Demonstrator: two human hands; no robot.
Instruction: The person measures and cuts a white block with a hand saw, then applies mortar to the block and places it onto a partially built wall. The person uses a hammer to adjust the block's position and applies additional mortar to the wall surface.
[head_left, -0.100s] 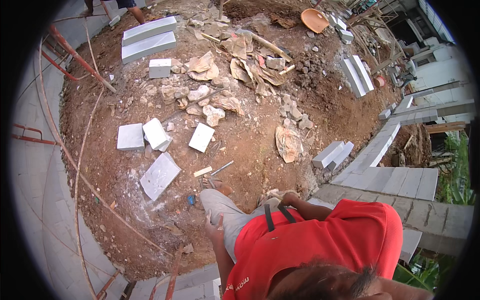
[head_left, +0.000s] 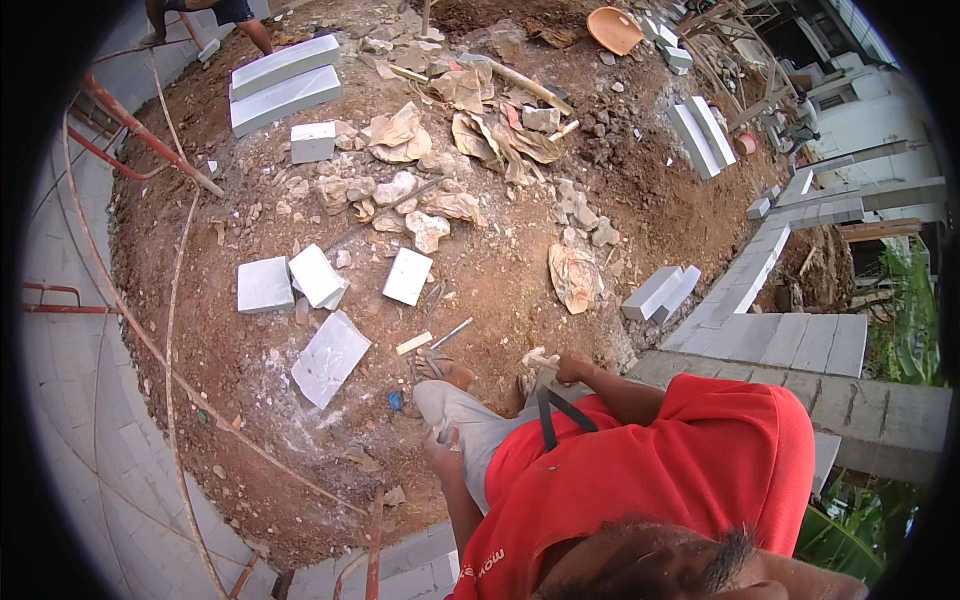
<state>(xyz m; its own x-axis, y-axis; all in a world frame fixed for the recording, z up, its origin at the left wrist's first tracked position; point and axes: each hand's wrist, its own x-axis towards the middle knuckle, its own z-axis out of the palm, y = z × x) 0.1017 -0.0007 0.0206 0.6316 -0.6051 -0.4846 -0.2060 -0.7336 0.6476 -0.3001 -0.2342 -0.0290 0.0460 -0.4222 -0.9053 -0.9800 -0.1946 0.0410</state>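
My left hand (head_left: 443, 455) rests beside my grey-trousered left thigh, fingers loosely apart. My right hand (head_left: 572, 369) is closed around a pale, short-handled object (head_left: 541, 359) near my right leg; its exact kind is unclear. A dark strap loop hangs by my waist. Beside my foot lie a pale wooden strip (head_left: 414, 342), a thin metal bar (head_left: 452, 332) and a small blue piece (head_left: 395, 400). A white block (head_left: 328, 358) lies on the dirt at front left, with more blocks (head_left: 263, 285) just behind it.
Red metal scaffold tubes (head_left: 150, 140) and long canes (head_left: 175, 380) run along the left. Rubble and torn paper (head_left: 500, 145) cover the middle; an orange basin (head_left: 614, 32) sits behind. A block wall (head_left: 790, 340) runs along the right. Another person's legs (head_left: 255, 30) show at top left.
My right hand has moved slightly up toward the dirt, and the pale object at it now shows more. My left hand has shifted slightly right along the thigh. The whole view has shifted a little.
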